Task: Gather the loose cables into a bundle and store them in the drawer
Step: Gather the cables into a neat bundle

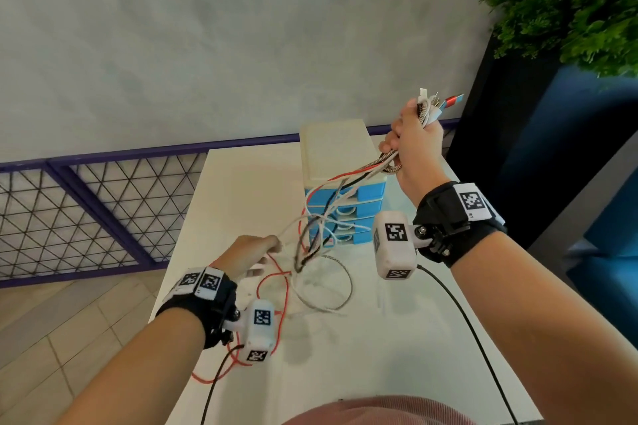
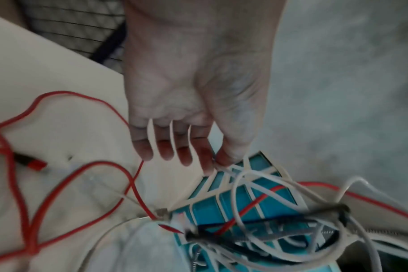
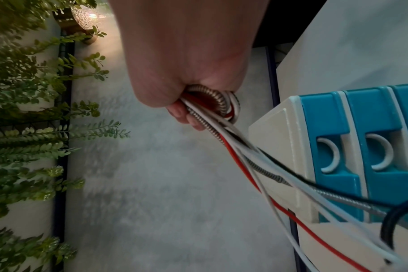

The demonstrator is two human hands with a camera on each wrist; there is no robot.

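My right hand (image 1: 412, 136) is raised above the drawer unit and grips the cable bundle (image 1: 362, 172) in a fist (image 3: 182, 103); plug ends (image 1: 436, 102) stick out above it. Red, white, black and braided cables (image 3: 249, 165) hang from it in a tangle (image 1: 310, 245) down to the table. Lower left, my left hand (image 1: 257, 252) has its fingers stretched out, and its thumb and forefinger (image 2: 216, 162) pinch a white cable (image 2: 252, 176). A red cable (image 1: 286, 290) loops loose on the table (image 2: 30, 184). The white drawer unit (image 1: 336, 152) has blue drawers (image 3: 326, 128), all shut.
The white table (image 1: 397, 348) ends at the left over a tiled floor. A purple mesh railing (image 1: 86, 210) runs behind it. A leafy plant (image 1: 569, 3) on a dark stand is at the right. Black camera leads (image 1: 466, 314) trail from both wrists.
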